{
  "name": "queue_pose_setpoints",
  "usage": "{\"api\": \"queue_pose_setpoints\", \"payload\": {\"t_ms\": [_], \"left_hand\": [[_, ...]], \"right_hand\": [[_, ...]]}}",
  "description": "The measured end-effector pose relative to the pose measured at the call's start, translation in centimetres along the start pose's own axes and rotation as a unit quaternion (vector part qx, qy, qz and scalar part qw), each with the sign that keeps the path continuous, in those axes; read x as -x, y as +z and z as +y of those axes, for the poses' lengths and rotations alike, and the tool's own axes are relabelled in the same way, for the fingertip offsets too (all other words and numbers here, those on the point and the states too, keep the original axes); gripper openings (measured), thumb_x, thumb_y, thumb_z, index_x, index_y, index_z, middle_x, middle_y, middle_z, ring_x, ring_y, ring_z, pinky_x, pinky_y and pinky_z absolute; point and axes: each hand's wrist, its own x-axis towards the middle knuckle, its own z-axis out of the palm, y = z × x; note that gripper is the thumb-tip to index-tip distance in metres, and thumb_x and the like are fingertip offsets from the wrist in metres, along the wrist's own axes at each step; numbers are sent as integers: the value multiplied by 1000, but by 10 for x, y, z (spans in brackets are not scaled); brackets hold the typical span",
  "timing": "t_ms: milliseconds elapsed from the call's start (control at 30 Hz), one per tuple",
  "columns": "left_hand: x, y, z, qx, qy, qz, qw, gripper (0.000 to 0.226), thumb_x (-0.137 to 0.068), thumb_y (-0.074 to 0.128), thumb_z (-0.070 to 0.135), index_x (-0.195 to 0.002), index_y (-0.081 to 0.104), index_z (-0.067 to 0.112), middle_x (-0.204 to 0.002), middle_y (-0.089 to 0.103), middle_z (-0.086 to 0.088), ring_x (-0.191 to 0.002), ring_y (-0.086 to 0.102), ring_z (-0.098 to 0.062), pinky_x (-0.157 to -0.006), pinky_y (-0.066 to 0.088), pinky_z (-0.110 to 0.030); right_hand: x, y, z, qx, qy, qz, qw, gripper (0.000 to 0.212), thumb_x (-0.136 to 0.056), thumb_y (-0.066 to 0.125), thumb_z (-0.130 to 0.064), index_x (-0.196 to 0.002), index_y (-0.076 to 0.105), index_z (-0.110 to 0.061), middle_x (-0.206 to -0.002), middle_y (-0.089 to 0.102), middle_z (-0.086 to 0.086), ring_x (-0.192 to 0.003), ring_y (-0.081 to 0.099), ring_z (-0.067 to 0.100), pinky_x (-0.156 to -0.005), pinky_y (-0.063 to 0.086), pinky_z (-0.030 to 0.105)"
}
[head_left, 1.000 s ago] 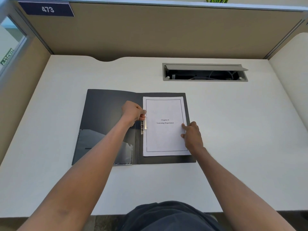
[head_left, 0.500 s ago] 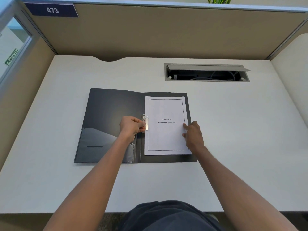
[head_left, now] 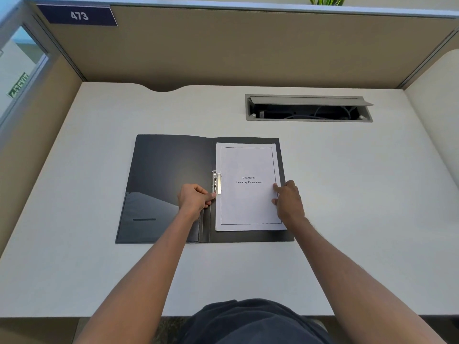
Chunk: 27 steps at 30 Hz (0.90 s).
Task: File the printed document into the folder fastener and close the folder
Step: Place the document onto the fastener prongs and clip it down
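A white surface [head_left: 99, 256] boxed in by tan partition walls [head_left: 223, 50] carries a black folder [head_left: 169, 165] lying open and flat at its centre. The printed document [head_left: 248, 199], headed "Chapter 6, Learning Experience", lies on the folder's right half with its left edge against the metal fastener [head_left: 216, 181] at the spine. The left hand [head_left: 195, 201] rests on the inner cover, its fingers [head_left: 211, 195] pinched together at the fastener's lower end. The right hand [head_left: 288, 202] lies across the document's right edge, fingers spread loosely and pressing the sheet flat, gripping nothing. The folder's near edge sits well back from the surface's front edge, with bare surface on both sides. An open cable tray [head_left: 308, 108] is recessed well beyond the folder, to the right. A plate numbered 473 [head_left: 78, 15] is fixed to the back partition, upper left.
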Motion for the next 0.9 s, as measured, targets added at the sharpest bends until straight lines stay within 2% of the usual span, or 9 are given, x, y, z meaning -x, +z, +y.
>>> {"api": "queue_pose_setpoints", "payload": {"t_ms": [133, 233, 300, 367, 533, 700, 800, 867, 900], "left_hand": [[-1, -1, 3, -10, -13, -5, 1000, 28, -68, 95, 14, -73, 70, 3, -68, 75, -14, -65, 74, -25, -74, 66, -44], [-1, -2, 7, -19, -24, -13, 999, 29, -67, 95, 18, -73, 70, 5, -69, 76, -13, -78, 78, -31, -77, 65, -45], [0, -3, 10, -27, -32, -22, 999, 30, -68, 95, 19, -77, 71, 3, -71, 76, -13, -80, 79, -31, -80, 65, -45], [1, -2, 11, -30, -35, -24, 999, 31, -68, 95, 18, -78, 70, 3, -72, 77, -14, -73, 77, -28, -81, 64, -46], [2, 1, 10, -54, -22, -2, 998, 32, -67, 96, 20, -74, 70, 4, -67, 76, -12, -78, 79, -31, -78, 65, -45], [3, 4, 8, -79, -13, 6, 997, 34, -67, 96, 21, -76, 71, 1, -62, 74, -9, -54, 68, -18, -73, 65, -45], [3, 5, 8, -91, -12, 16, 996, 33, -66, 97, 21, -74, 71, 3, -61, 74, -8, -51, 68, -17, -72, 65, -45], [3, 6, 8, -101, -12, 21, 995, 34, -66, 97, 23, -75, 71, 3, -61, 74, -8, -47, 65, -15, -71, 66, -44], [4, 6, 9, -103, -12, 21, 994, 35, -66, 96, 24, -76, 71, 2, -61, 74, -8, -46, 65, -14, -70, 66, -43]], "right_hand": [[1, -1, -1, -10, 5, 2, 1000, 42, -95, 58, 3, -137, 58, -4, -118, 45, 11, -115, 52, 32, -88, 58, 49], [-1, 1, 0, -5, 5, 3, 1000, 49, -94, 58, 6, -142, 55, -5, -119, 45, 10, -116, 52, 30, -90, 57, 47], [-1, 1, 0, -15, 16, 4, 1000, 47, -95, 56, 6, -141, 54, -4, -117, 45, 8, -108, 53, 21, -88, 55, 38], [-2, 0, -1, -36, 40, 4, 999, 42, -97, 54, 3, -139, 55, -6, -114, 46, 4, -98, 50, 13, -82, 50, 30], [-1, 0, -1, -34, 19, 3, 999, 50, -93, 58, 8, -141, 54, -4, -118, 45, 6, -114, 51, 26, -92, 57, 44], [-3, 1, 0, -58, 48, 8, 997, 34, -101, 52, -6, -135, 56, -5, -106, 45, -6, -93, 57, 11, -88, 56, 36], [-1, -2, -4, -50, 40, 5, 998, 31, -101, 52, -5, -132, 58, -3, -116, 46, 3, -97, 56, 18, -85, 52, 29], [-1, -3, -5, -56, 47, 0, 997, 36, -100, 54, -2, -136, 57, -2, -116, 46, 3, -97, 58, 17, -91, 55, 35], [-2, -1, -3, -61, 42, 3, 997, 42, -97, 55, 3, -139, 56, -2, -117, 45, 5, -103, 57, 20, -93, 56, 40]]}}
